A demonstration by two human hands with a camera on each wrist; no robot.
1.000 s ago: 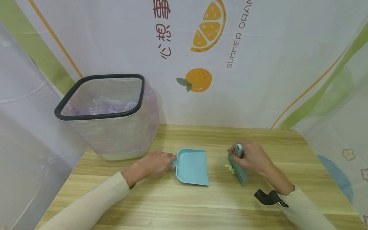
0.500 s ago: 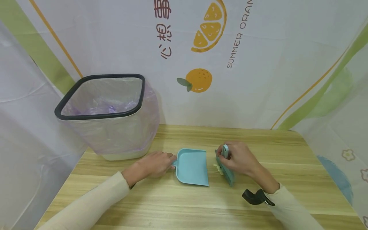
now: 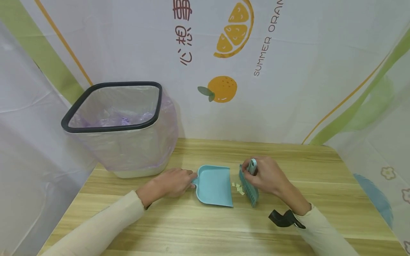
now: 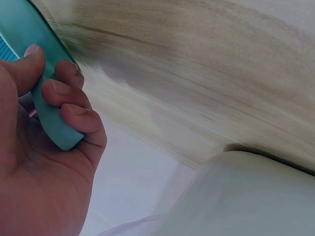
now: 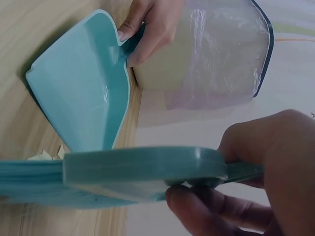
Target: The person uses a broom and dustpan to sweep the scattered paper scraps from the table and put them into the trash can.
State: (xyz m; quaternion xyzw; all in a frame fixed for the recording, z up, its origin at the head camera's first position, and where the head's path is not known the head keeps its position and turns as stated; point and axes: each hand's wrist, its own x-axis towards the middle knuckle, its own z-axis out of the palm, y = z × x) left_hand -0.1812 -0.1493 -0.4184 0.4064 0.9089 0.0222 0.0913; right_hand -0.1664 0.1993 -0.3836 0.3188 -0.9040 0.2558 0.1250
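My left hand [image 3: 174, 182] grips the short handle of a blue dustpan [image 3: 214, 185], its fingers curled round it in the left wrist view. The dustpan lies flat on the table, its straight edge facing right. My right hand [image 3: 265, 175] holds a blue hand brush [image 3: 249, 186] by its handle, bristles down on the wood. Between the brush and the dustpan's edge lie several small pale yellow scraps [image 3: 238, 188], close to that edge. In the right wrist view the brush [image 5: 142, 167] covers part of the dustpan's near side.
A white bin [image 3: 141, 149] with a black rim and a purple-tinted liner stands at the table's back left. Behind the wooden table [image 3: 198, 231] hangs a white curtain [image 3: 282, 99] with orange prints. A black mount [image 3: 283, 218] sits at the right wrist.
My right hand has moved left with the brush, and the scraps have shifted left to near the dustpan's edge. The left hand and the dustpan have stayed in place.
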